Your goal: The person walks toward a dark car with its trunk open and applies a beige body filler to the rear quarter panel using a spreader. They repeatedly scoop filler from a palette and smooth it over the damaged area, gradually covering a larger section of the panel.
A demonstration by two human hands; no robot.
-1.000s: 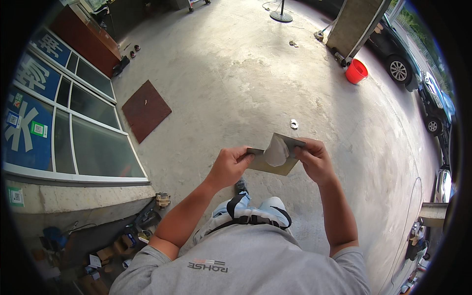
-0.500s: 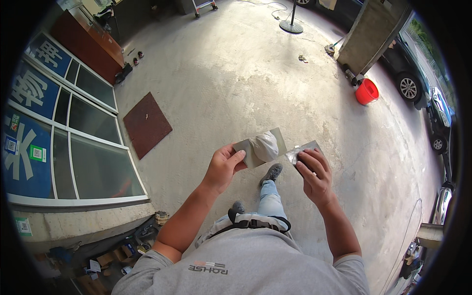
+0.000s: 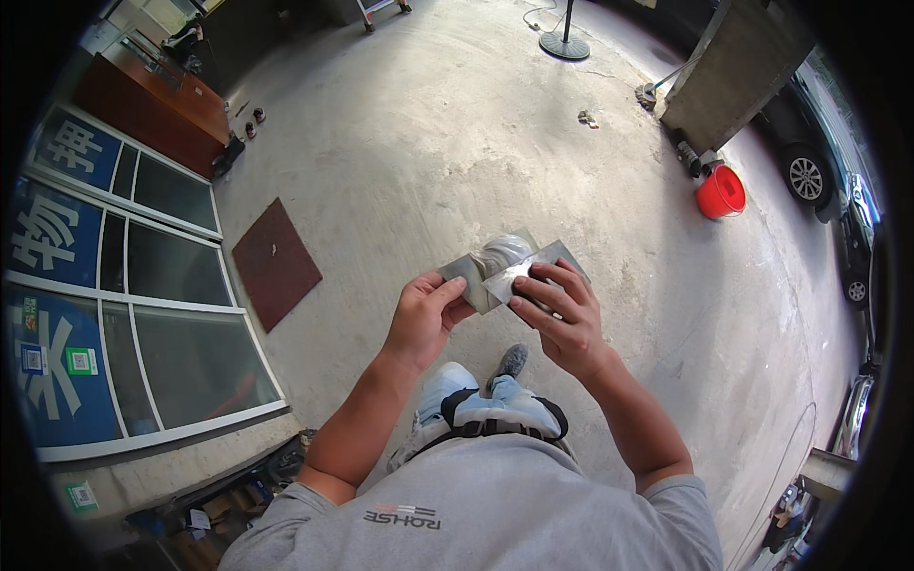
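Observation:
My left hand (image 3: 421, 319) grips a flat metal putty plate (image 3: 463, 282) by its near-left edge, thumb on top. A mound of glossy pale putty (image 3: 505, 249) lies on the plate's far part. In my right hand (image 3: 573, 328) is a metal putty scraper (image 3: 550, 255), its fingers closed over a dark grip. The scraper's flat blade overlaps the right side of the plate and meets the putty, hiding part of both. Both hands are held in front of my waist, above the concrete floor.
Dark red mat (image 3: 276, 266) lies on the concrete floor (image 3: 381, 171) at left, beside glazed panels (image 3: 181, 285). A red bucket (image 3: 721, 193) stands by a pillar (image 3: 738, 81) at right, near parked cars (image 3: 804, 171). Further off is a round stand base (image 3: 565, 46).
My right hand has brought the scraper left onto the plate and putty, which now looks smeared into ridges. My feet have shifted in a step, and the surroundings have moved slightly in view.

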